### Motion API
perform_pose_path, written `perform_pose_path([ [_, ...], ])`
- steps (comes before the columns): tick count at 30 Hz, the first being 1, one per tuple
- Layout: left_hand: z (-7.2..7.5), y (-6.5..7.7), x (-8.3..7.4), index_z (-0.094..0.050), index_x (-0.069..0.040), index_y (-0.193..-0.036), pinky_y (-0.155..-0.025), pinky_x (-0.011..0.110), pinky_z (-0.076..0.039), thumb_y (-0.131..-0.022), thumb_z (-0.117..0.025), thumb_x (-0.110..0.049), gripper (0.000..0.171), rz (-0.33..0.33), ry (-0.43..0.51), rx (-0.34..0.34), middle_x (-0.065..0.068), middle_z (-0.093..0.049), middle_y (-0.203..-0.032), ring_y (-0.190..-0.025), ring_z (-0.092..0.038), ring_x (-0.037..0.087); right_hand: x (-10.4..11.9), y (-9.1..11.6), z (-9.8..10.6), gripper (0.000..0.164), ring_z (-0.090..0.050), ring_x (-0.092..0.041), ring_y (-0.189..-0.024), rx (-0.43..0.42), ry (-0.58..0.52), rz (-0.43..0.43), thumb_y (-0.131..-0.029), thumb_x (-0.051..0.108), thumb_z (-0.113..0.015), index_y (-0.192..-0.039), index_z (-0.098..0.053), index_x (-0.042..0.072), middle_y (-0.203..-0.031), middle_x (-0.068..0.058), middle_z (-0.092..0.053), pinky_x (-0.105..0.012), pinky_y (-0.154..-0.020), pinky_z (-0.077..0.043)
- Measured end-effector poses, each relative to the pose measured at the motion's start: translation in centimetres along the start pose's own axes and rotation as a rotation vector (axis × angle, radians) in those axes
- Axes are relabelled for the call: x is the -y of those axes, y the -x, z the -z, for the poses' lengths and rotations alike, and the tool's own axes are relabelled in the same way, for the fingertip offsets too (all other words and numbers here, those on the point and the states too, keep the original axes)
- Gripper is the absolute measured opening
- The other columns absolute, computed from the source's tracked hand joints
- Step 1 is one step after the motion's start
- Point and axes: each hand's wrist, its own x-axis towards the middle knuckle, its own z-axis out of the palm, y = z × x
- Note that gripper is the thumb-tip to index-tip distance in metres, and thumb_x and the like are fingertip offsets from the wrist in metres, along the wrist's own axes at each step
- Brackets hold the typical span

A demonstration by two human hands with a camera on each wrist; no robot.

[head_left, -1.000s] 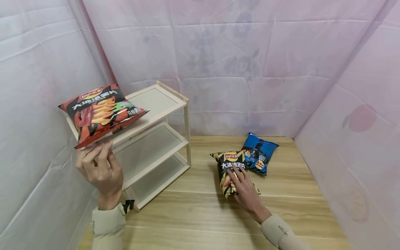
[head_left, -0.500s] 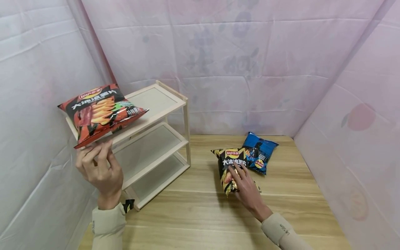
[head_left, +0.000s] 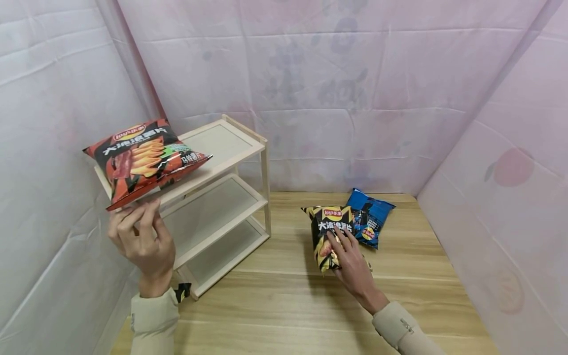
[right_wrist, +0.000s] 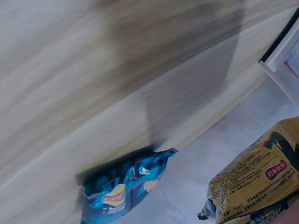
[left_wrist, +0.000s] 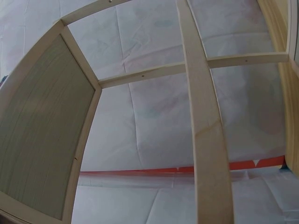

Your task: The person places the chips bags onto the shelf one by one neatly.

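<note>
On the shelf's top tier, at the left of the head view, lies a red and black bag of chips (head_left: pixel 146 153), overhanging the front rail. My left hand (head_left: pixel 144 239) is at that rail with bent fingers; the fingertips are hidden at the bag's lower edge, so I cannot tell whether they hold the bag or the rail. My right hand (head_left: pixel 352 261) grips a yellow and black bag of chips (head_left: pixel 333 224) from above, fingers spread over its front. Its printed yellow back (right_wrist: pixel 261 177) fills the lower right of the right wrist view. A blue bag of chips (head_left: pixel 370 217) lies just behind it.
The three-tier pale wooden shelf (head_left: pixel 235 219) stands on the wooden table (head_left: pixel 266 315) at left. A small black and yellow piece (head_left: pixel 183 292) shows beside my left cuff. Cloth walls (head_left: pixel 310 138) enclose the back and both sides.
My right hand has moved slightly away from me and to the right, taking the yellow and black bag along. The left hand and the red bag have stayed put.
</note>
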Motion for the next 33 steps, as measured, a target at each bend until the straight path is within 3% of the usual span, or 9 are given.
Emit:
perform_pose_path([
  [12, -0.1, -0.1, -0.1, -0.080, -0.002, -0.100, -0.115, 0.043, -0.044, -0.094, -0.070, 0.005, 0.013, 0.000, 0.006, -0.011, 0.020, -0.063, -0.101, -0.113, -0.058, 0.036, 0.6, -0.5, 0.7, 0.107, -0.046, -0.052, -0.145, -0.029, -0.016, 0.008, -0.060, -0.016, -0.090, -0.156, -0.049, 0.008, -0.162, -0.023, -0.048, -0.068, -0.101, -0.055],
  [24, -0.1, -0.1, 0.0, -0.079, -0.001, -0.099, -0.115, 0.043, -0.045, -0.096, -0.070, 0.001, 0.010, -0.003, 0.008, -0.014, 0.019, -0.063, -0.101, -0.113, -0.057, 0.036, 1.0, -1.4, 1.5, 0.103, -0.045, -0.049, -0.147, -0.069, -0.054, 0.002, -0.066, 0.000, -0.097, -0.157, -0.050, 0.010, -0.163, -0.021, -0.049, -0.071, -0.107, -0.050],
  [33, -0.1, -0.2, -0.2, -0.080, -0.003, -0.099, -0.116, 0.047, -0.045, -0.088, -0.072, 0.013, 0.022, -0.006, 0.029, -0.035, 0.020, -0.063, -0.099, -0.113, -0.058, 0.036, 1.1, -1.7, 1.8, 0.107, -0.044, -0.050, -0.148, -0.073, -0.042, 0.008, -0.062, -0.004, -0.097, -0.157, -0.049, 0.009, -0.162, -0.022, -0.049, -0.070, -0.105, -0.052],
])
